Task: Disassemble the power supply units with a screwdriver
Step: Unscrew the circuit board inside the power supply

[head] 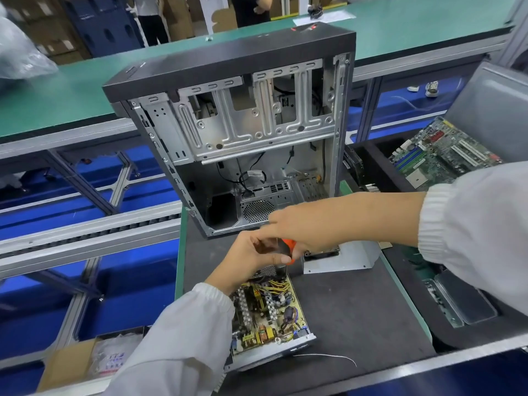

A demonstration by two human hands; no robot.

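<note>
A factory assembly line: a long green-topped bench point(85, 90) on grey aluminium framing crosses the upper frame, a roller conveyor point(85, 230) running below it over a blue floor point(137, 292). Stacked cardboard boxes point(43, 12) and a dark blue crate point(105, 27) line the far side, where two people point(151, 15) stand. Lighting is even, overhead.

Electronics disassembly line in a factory
Beyond the left hand point(251, 254) a gutted computer case point(237, 132) stands on the counter point(357, 304); green-matted benches point(57, 90), roller conveyor point(85, 227) and stacked cartons point(48, 44) further off
</note>
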